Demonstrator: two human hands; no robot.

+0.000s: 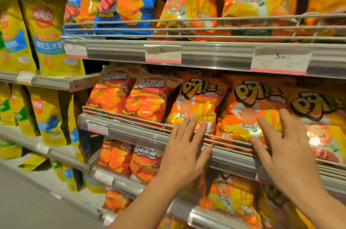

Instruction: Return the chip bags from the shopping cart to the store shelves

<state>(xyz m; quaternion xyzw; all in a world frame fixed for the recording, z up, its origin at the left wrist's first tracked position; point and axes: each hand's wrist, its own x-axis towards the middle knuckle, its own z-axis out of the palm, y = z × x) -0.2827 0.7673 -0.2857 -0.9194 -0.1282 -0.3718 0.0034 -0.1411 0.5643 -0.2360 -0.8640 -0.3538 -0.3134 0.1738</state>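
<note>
Orange chip bags stand in a row on the middle shelf behind a wire rail [142, 119]. My left hand [184, 151] is spread flat, its fingertips against the lower edge of one orange bag [201, 101]. My right hand [284, 152] is spread too, fingers resting on the neighbouring orange bag [252, 109] and thumb near the rail. Neither hand grips anything. The shopping cart is out of view.
Red chip bags [129, 96] sit left of the orange ones. Blue and orange bags fill the shelf above [215, 54]. Yellow bags [46, 30] line the left shelving unit. More orange bags [230, 197] stand on the shelf below. Grey floor shows at the bottom left.
</note>
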